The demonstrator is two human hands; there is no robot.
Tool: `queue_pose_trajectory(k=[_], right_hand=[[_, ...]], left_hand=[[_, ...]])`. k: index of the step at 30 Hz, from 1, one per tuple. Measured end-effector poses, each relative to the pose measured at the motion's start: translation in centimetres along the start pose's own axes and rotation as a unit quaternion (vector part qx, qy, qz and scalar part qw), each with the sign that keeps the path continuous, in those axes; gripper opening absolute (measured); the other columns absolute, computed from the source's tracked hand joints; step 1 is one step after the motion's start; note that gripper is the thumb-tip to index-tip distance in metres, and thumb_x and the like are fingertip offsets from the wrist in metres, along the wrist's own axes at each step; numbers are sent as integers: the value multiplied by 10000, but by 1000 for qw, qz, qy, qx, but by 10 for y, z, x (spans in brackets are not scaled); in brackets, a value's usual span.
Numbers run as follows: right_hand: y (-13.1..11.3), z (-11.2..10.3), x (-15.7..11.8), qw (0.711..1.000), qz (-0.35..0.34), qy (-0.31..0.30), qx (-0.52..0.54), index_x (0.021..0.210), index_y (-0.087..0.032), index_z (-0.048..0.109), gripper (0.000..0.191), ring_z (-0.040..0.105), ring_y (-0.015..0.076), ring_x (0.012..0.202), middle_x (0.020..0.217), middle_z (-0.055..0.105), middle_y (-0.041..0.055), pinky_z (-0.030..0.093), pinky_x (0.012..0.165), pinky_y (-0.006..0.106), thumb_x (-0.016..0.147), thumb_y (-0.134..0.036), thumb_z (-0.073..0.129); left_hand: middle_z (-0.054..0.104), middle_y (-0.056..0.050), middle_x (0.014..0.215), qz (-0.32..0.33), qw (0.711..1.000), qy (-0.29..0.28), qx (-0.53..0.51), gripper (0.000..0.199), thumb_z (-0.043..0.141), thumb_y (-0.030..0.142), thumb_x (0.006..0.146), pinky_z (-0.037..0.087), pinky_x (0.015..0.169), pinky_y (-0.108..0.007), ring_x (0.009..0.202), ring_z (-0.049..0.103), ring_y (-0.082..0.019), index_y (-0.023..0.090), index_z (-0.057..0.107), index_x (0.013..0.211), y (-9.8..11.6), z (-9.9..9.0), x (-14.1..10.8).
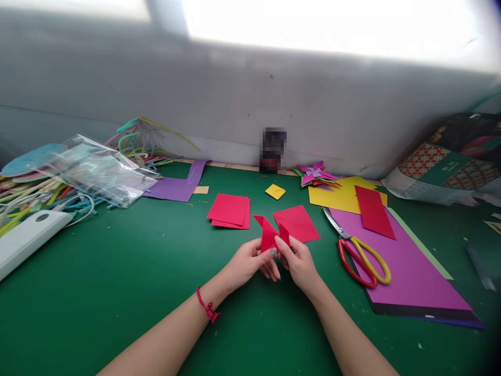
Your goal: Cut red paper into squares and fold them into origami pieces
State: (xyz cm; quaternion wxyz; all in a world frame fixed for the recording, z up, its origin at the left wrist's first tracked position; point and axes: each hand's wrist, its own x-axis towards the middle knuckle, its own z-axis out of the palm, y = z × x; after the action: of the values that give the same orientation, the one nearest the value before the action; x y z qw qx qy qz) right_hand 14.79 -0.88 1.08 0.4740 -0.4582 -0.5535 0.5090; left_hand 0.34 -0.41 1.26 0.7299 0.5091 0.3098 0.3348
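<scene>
Between both hands, above the green table, is a partly folded piece of red paper (268, 235) with pointed flaps standing up. My left hand (252, 261) pinches its left side, thumb on top. My right hand (295, 256) grips the right side near a raised flap. Fingers hide the paper's lower part. Just behind the right hand lies a flat red paper square (299, 222). A small stack of red squares (229, 210) lies behind the left hand, its sheets slightly offset.
Right of the hands, scissors (358, 250) with red and yellow handles overlap purple sheets (415, 271). Folded paper stars (316, 175) and a small yellow folded piece (275, 191) lie at the back. Leftward are a white power strip (35, 240), clear plastic bag (113, 172) and purple paper (176, 187).
</scene>
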Motion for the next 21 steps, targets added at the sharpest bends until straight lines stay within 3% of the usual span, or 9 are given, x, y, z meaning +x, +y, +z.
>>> queue_pose_trajectory(k=[6, 21], right_hand=[[-5, 2, -1, 1000, -12, -18, 6, 570, -182, 407, 337, 355, 75, 412, 440, 389, -63, 290, 428, 211, 871, -331, 435], [-1, 3, 1, 1000, 20, -13, 9, 565, -179, 418, 343, 380, 72, 402, 457, 410, -63, 300, 410, 204, 848, -368, 468]], left_hand=[[638, -64, 563, -31, 998, -44, 27, 426, 416, 476, 825, 464, 552, -234, 521, 596, -135, 88, 590, 819, -1, -3, -1], [611, -80, 470, -30, 999, -26, 26, 658, 227, 543, 853, 448, 552, -248, 463, 576, -146, 62, 666, 754, 3, 5, -4]])
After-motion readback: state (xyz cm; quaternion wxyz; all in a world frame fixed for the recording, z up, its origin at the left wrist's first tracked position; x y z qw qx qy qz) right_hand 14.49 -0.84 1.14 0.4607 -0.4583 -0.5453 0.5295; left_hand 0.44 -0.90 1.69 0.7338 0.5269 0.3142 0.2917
